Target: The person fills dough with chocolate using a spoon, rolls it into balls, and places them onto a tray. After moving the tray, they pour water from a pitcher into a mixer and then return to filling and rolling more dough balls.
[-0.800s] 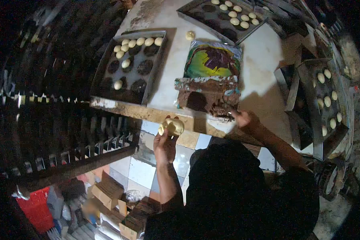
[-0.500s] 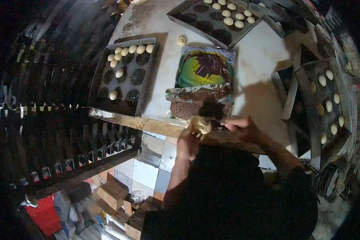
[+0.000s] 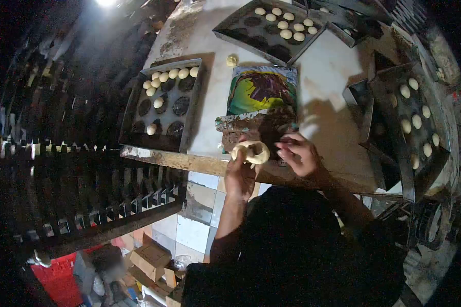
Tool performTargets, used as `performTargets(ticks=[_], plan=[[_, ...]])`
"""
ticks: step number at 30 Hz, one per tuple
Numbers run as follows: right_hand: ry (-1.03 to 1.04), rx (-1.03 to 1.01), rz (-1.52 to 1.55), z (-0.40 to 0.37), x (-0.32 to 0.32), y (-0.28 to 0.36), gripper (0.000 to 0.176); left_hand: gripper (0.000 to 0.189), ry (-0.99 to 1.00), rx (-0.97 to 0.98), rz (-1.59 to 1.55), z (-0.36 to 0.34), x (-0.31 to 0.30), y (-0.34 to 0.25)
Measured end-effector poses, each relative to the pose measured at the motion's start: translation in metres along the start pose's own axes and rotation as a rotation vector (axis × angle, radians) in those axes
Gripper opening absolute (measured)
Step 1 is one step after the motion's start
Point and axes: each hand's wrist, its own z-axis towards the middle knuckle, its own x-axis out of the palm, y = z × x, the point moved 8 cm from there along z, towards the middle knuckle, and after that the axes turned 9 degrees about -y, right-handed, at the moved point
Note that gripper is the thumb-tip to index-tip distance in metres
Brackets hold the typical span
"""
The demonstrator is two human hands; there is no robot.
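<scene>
1. Head view, left hand (image 3: 241, 179): fingers cupped and partly closed around a soft, pale dough piece (image 3: 263, 156), thumb on its near side. Dough held above the near edge of the surface (image 3: 210, 110), just in front of the brown paste (image 3: 233, 139). Its middle is dark; paste, hollow or shadow, cannot tell.

2. Head view, right hand (image 3: 299, 156): fingers bent and loosely gathered, hand partly open, just beside the dough, apart from it. Cannot tell if anything is pinched between the fingertips.

3. Head view, midway along the surface: opened packet (image 3: 258, 92) with shiny green, yellow and purple print, lying flat; brown paste at its near end. Small dough lump (image 3: 232, 61) just beyond its far left corner.

4. Head view, around: left tray (image 3: 193, 110) with pale dough balls (image 3: 173, 73), mostly along the far end; far tray (image 3: 305, 48) and right tray (image 3: 396, 138) carry more. Cardboard box (image 3: 151, 257) and red crate (image 3: 59, 279) lower down, off the surface.

5. Judgement on the step: dough being shaped or worked in the left palm, close to the paste. Next move calls for a steady, light left grip, dough level, rim unsqueezed; right fingertips clear of the soft edge until lined up.
</scene>
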Motion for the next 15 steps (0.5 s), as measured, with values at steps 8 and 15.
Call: performTargets(ticks=[8,15], plan=[[-0.076,0.626,0.832,-0.003,0.085,0.073,0.018,0.053,-0.076,0.435,0.158,-0.073,-0.037,-0.046],[-0.008,-0.154,0.176,-0.002,0.108,0.270,0.023,0.073,-0.200,0.957,0.761,-0.204,-0.070,-0.118]])
